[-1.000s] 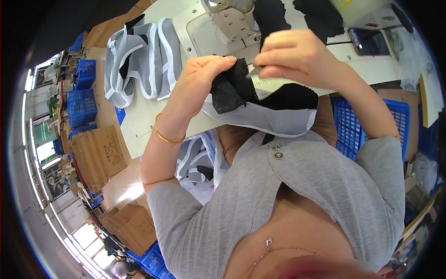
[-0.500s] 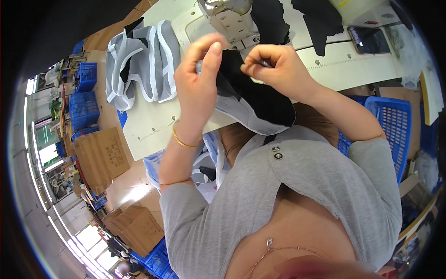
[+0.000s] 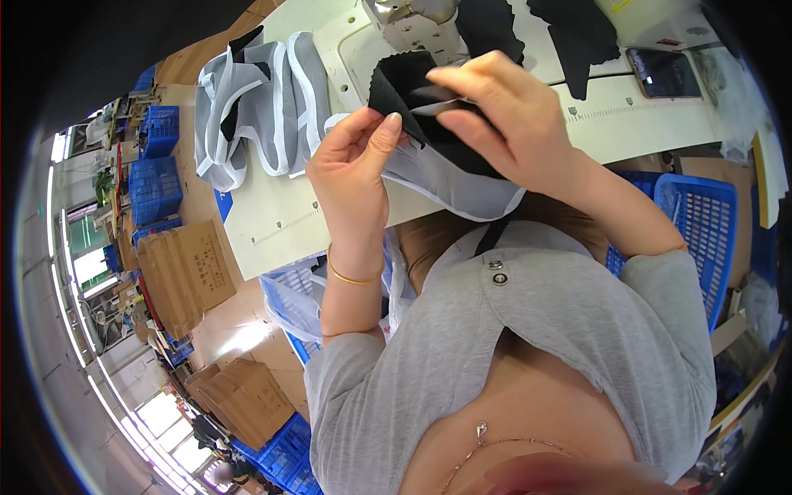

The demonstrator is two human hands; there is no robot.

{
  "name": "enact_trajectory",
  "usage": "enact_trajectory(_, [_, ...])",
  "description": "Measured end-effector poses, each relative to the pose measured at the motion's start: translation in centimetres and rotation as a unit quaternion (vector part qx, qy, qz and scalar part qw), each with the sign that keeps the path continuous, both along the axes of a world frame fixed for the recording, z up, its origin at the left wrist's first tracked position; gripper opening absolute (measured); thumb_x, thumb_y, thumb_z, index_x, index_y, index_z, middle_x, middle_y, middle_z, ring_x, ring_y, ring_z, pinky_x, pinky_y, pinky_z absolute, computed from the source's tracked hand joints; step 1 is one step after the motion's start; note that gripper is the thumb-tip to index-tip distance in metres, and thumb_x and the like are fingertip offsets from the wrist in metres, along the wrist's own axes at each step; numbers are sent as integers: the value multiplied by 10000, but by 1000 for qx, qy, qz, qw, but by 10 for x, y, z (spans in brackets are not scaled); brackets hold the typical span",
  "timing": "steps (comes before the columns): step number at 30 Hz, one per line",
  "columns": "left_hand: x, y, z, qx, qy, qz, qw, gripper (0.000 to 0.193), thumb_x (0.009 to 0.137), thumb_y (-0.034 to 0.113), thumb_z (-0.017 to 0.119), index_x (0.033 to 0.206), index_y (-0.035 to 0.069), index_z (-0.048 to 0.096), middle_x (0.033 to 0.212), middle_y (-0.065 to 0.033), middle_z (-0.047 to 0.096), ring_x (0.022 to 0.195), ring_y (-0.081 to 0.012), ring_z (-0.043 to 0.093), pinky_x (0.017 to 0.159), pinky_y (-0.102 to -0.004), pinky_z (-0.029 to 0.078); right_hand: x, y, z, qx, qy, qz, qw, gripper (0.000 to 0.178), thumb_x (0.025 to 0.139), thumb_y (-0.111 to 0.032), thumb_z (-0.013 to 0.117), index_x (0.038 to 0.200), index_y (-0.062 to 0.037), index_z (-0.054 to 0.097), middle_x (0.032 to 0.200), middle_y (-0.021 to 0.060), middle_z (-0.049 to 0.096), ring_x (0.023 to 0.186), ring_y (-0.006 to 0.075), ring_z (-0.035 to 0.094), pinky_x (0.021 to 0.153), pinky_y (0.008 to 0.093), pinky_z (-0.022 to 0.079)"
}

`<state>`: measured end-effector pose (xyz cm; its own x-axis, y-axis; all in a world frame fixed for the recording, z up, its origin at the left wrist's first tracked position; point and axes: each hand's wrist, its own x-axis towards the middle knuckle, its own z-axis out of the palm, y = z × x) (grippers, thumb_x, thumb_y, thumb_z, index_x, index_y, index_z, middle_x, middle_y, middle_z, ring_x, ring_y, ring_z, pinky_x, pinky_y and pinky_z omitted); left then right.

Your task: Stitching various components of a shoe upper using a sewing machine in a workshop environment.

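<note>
My left hand [image 3: 355, 169] pinches the edge of a black fabric piece [image 3: 396, 87] between thumb and fingers. The black cloth is joined to a grey mesh panel with pale edging [image 3: 462, 194], which hangs down over the table's front edge toward my lap. Above the cloth is my right hand [image 3: 516, 120], thumb and forefinger apart. A thin shiny metal tool [image 3: 439, 106] shows by its fingers, possibly thread snips; blur and the hand hide most of it. Just beyond the cloth stands the sewing machine [image 3: 421, 37].
Grey mesh pieces with white edging [image 3: 276, 107] lie on the table's left. Black cut pieces [image 3: 569, 41] and a phone [image 3: 662, 74] lie at the right. A blue basket [image 3: 701, 235] stands by my right elbow; cardboard boxes [image 3: 186, 276] stand on the floor at left.
My left hand has come down and now pinches the black cloth, whose upper part is folded over to the left. The right hand has risen slightly, its fingers opening wider around the shiny tool.
</note>
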<state>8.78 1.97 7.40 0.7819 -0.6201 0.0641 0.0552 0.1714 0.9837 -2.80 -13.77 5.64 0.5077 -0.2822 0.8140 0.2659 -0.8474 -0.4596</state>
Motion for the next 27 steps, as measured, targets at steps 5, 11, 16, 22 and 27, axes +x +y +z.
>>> enact_trajectory(5, [-1,-3,1,-33,48,-56,997,235,844,-48,718,1073,-71,669,939,-129,704,802,-178,677,771,-294,566,9,0,-11,-31,53,31,998,307,828,-189,746,1043,5,642,900,123,623,724,264,621,600,333,502])
enact_trajectory(11, [-4,-8,4,-3,36,-71,997,220,873,-41,681,1089,-64,649,973,-130,690,845,-192,679,812,-322,582,7,-8,-4,19,67,37,997,209,905,-161,671,1012,17,650,866,103,605,727,240,607,628,318,491])
enact_trajectory(16, [-4,-3,4,-80,100,-2,992,195,912,-34,626,1107,-37,610,1018,-113,657,877,-193,669,827,-338,588,-22,0,0,127,97,44,986,260,925,-233,658,978,21,640,816,126,582,705,286,594,611,340,463])
enact_trajectory(22, [-15,-8,0,-97,113,-4,989,167,934,-36,592,1100,-18,596,1033,-104,641,906,-193,661,834,-344,592,-22,15,-9,195,135,102,966,268,932,-223,655,993,37,631,850,134,591,723,280,601,624,347,477])
enact_trajectory(27, [-17,-6,-2,-102,122,-13,987,168,940,-37,583,1108,-18,589,1045,-110,641,927,-197,660,840,-348,600,-17,16,-17,157,111,97,977,256,923,-198,665,1003,42,627,861,136,588,719,285,596,623,349,478])
